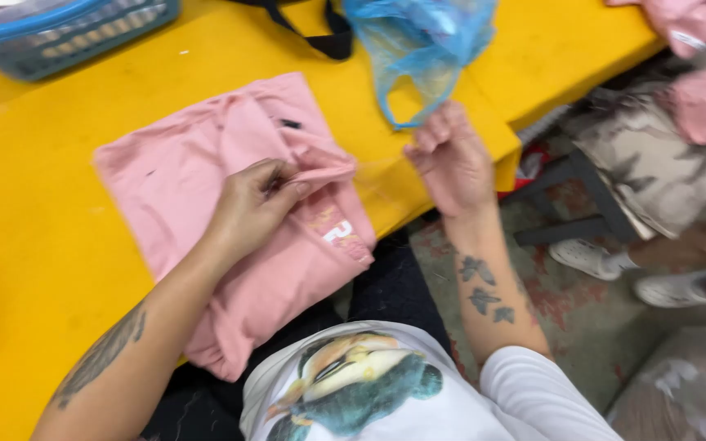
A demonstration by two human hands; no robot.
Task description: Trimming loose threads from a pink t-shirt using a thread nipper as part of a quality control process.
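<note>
pink garment (206,180) — folded, on the yellow tabletop (42,237), one end hanging over the near edge | left hand (253,206) — on top of it, pinching a fold | right hand (449,159) — just right of the garment, fingers curled, apparently empty, under a blue plastic bag (418,45)

I see the left hand (253,204) pinching a raised fold of the pink garment (206,188), which lies folded on the yellow table (34,229) and hangs over its near edge. The right hand (451,159) is lifted just beside the garment, fingers loosely curled, close under a blue plastic bag (418,41). A blue basket (59,33) sits at the far left corner. Another person's legs in camouflage trousers (655,163) show at right.
</note>
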